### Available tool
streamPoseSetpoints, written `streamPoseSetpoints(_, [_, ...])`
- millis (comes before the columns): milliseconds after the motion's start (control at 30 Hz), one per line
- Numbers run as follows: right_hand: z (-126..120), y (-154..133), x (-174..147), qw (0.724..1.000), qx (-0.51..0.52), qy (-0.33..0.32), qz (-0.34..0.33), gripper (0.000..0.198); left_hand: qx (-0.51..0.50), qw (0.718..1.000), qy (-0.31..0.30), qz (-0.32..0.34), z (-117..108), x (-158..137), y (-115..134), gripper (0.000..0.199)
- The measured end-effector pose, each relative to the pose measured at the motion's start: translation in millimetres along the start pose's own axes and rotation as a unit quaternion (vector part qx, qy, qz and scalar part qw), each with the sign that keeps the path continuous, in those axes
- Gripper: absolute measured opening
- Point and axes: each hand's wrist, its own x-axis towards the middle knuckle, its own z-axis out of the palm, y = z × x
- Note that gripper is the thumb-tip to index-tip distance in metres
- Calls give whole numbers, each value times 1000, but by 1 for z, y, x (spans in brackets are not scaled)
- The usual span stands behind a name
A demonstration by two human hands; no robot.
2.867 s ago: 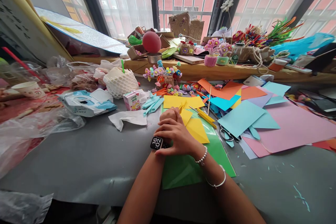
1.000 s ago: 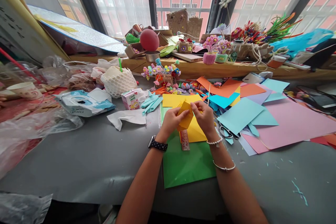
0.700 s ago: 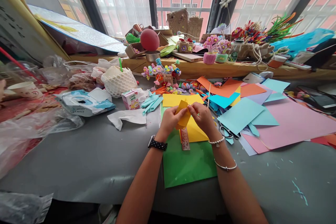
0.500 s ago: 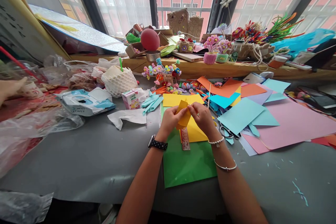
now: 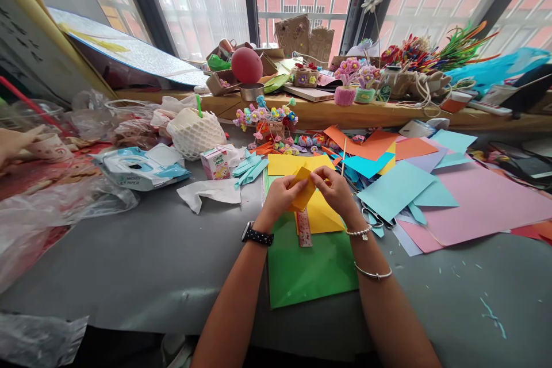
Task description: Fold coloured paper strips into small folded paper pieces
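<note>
A folded piece of yellow paper (image 5: 305, 191) is held up in front of me, tilted, above the table. My left hand (image 5: 278, 198) is closed on its left side, thumb lying across the front. At its upper right edge, my right hand (image 5: 335, 191) pinches with thumb and fingertips; the exact contact is partly hidden. Below the hands lies a yellow sheet (image 5: 325, 215) with a short patterned ruler (image 5: 304, 230) on it. Both rest over a green sheet (image 5: 313, 273). Another yellow sheet (image 5: 278, 165) lies behind.
Scissors (image 5: 374, 218) lie right of my right hand, beside light blue sheets (image 5: 397, 187) and a large pink sheet (image 5: 487, 201). To the left are a wet-wipes pack (image 5: 138, 167), a small box (image 5: 215, 162) and a white tissue (image 5: 211, 194). Another person's hand (image 5: 15, 146) shows far left.
The yellow paper has tilted further to the right in my left hand. My right hand has shifted slightly right and turned a little. At far left, the other person's hand moved slightly.
</note>
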Motion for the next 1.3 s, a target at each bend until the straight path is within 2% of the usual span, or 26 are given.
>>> streamPoseSetpoints(367, [-1,0,0,1000,-8,15,-2,19,33,999,-14,2,-1,0,-2,35])
streamPoseSetpoints(800, [0,-2,-1,999,-19,37,-7,23,6,999,-48,-23,-2,0,2,36])
streamPoseSetpoints(1000, [-3,3,1,1000,25,-2,19,26,28,997,-59,-29,-2,0,0,36])
streamPoseSetpoints(1100, [-4,5,1,999,29,7,23,25,24,997,-65,-38,-1,0,-2,36])
streamPoseSetpoints(1167, [-5,5,1,997,49,40,43,26,-4,999,-38,-37,-1,2,-2,34])
streamPoseSetpoints(1233, [-5,6,1,988,100,81,85,27,-48,998,24,-30,-1,3,-3,35])
streamPoseSetpoints(1300, [-5,6,1,970,170,110,133,27,-99,991,84,-35,-1,4,-2,44])
